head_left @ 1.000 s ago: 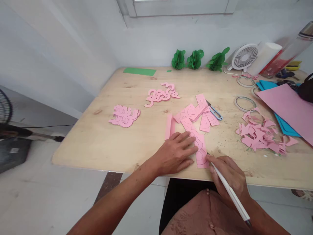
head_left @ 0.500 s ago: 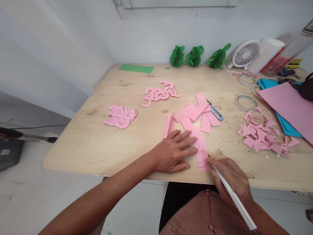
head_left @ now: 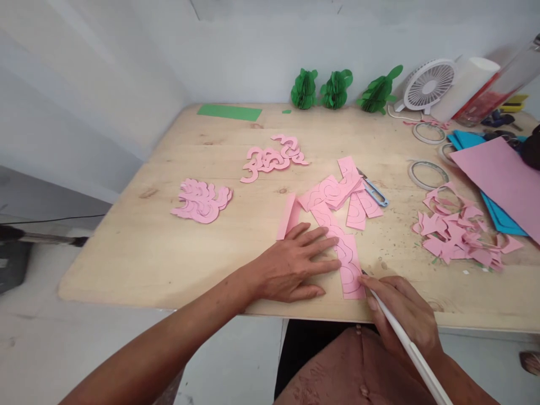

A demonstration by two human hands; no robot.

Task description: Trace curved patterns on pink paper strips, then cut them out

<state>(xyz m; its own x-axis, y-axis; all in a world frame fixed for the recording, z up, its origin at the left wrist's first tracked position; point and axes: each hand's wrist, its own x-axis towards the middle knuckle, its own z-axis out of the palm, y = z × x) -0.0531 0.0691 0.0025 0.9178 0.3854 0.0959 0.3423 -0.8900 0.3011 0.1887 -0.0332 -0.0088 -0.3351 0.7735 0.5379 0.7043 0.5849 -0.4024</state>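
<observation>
My left hand (head_left: 291, 264) lies flat with its fingers spread, the fingertips pressing the left edge of a pink paper strip (head_left: 349, 261). Curved, scalloped lines are drawn along that strip. In my right hand (head_left: 407, 309) is a long white pen (head_left: 407, 342), its dark tip at the strip's right edge, near the lower end. More marked pink strips (head_left: 331, 191) overlap just beyond. A blue-handled cutter (head_left: 375, 191) rests beside them. Left of the strips stands a folded pink piece (head_left: 287, 216), partly behind my left hand.
Cut pink shapes lie in a pile (head_left: 202, 201) at left and a looser group (head_left: 274, 156) mid-table. Pink scraps (head_left: 459, 230), tape rolls (head_left: 428, 175) and blue sheets (head_left: 500, 214) occupy the right. Green paper figures (head_left: 336, 90) and a white fan (head_left: 429, 84) stand along the wall.
The view has shifted slightly. Both hands keep nearly the same places on and beside the strip, with the pen tip still at its right edge.
</observation>
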